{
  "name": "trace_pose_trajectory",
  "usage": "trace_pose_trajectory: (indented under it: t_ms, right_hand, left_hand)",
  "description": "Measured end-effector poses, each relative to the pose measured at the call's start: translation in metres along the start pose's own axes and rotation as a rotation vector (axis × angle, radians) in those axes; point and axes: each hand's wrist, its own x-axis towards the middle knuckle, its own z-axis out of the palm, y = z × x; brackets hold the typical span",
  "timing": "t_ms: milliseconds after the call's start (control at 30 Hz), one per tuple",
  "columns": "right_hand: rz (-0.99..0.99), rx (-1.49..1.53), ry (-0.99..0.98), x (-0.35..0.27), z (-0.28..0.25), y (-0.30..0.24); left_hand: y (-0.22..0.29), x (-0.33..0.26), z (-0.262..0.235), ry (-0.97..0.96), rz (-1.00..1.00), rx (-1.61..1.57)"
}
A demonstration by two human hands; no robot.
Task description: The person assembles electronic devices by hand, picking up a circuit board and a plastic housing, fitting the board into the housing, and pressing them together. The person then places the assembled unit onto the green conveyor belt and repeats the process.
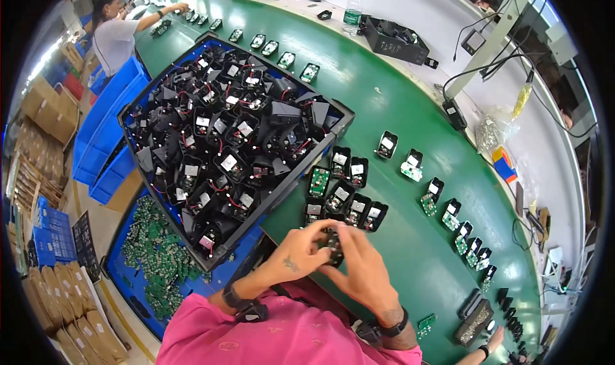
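Observation:
Near the front edge of the green table, my left hand (296, 256) and my right hand (364, 269) close together around a small black housing (332, 242). Something greenish, perhaps a circuit board, shows in it, though my fingers hide most of the piece. Just beyond my hands stands a cluster of several open black housings (339, 196) with pale parts inside. One housing there has a green circuit board (318, 182) lying face up in it. To the left, a large black-rimmed crate (282, 206) is heaped with black housings (232, 163) that trail red wires.
A blue bin of green circuit boards (154, 249) sits lower left. Housings with boards (429, 201) line the green table (378, 96). A loose board (426, 325) and a box of small metal parts (474, 321) lie at right, near another person's hand (495, 340). A co-worker (115, 35) reaches in far left.

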Motion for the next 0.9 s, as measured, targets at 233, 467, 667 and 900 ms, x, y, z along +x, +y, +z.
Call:
trace_pose_trajectory:
  t_ms: [233, 467, 667, 900]
  right_hand:
    - [-0.164, -0.094, -0.074, 0.034, -0.037, 0.013]
    - [-0.079, -0.106, 0.075, 0.104, -0.066, 0.064]
    - [0.088, -0.262, 0.195, 0.231, -0.055, 0.174]
    - [0.181, -0.438, -0.004, 0.245, -0.049, 0.168]
  left_hand:
    - [0.017, 0.005, -0.011, 0.083, -0.114, -0.375]
    - [0.025, 0.043, -0.01, 0.238, 0.167, -0.303]
    - [0.012, 0.029, -0.013, 0.14, 0.053, -0.231]
    - [0.007, 0.02, -0.025, 0.163, -0.037, -0.12]
